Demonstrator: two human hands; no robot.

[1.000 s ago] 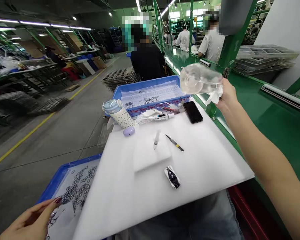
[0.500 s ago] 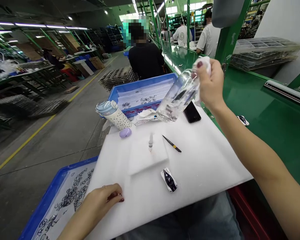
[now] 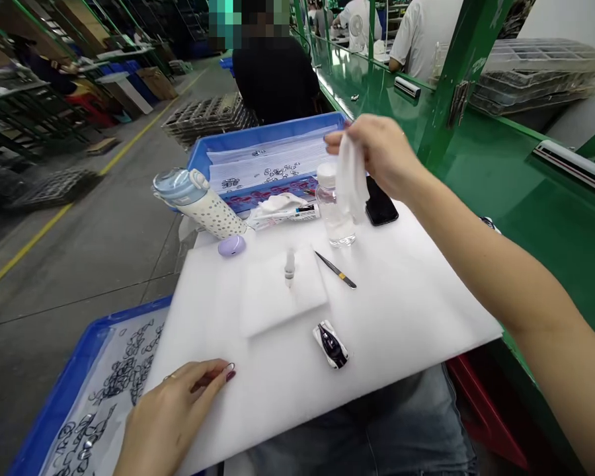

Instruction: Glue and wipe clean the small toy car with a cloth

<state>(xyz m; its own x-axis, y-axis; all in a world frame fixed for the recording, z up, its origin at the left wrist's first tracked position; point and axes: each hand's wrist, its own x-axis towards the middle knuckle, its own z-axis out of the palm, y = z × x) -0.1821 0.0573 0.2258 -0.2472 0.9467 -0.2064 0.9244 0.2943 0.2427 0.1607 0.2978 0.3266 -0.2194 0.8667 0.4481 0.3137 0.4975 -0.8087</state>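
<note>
My right hand [image 3: 381,149] is shut on a white wipe [image 3: 352,177] that hangs down beside a transparent plastic bottle [image 3: 333,215]. The white-capped bottle stands upright on a white foam board [image 3: 401,291], and the wipe touches or nearly touches it. My left hand [image 3: 176,410] rests at the board's near edge, its fingertips pinched on what looks like a small ring [image 3: 229,366]. A syringe [image 3: 289,266] stands on a foam pad [image 3: 277,304], with tweezers [image 3: 335,270] and a small white-and-dark toy car [image 3: 330,344] nearby.
A black phone [image 3: 381,203], a dotted flask [image 3: 201,205], a lilac earbud case [image 3: 231,246] and a tube on tissue [image 3: 282,211] lie at the board's far side. Blue trays of dark rings [image 3: 262,149] [image 3: 86,390] stand beyond and left. A co-worker [image 3: 272,79] sits ahead.
The bottle has left my right hand and now stands upright on the board. My right hand has moved left with the wipe. My left hand has barely moved.
</note>
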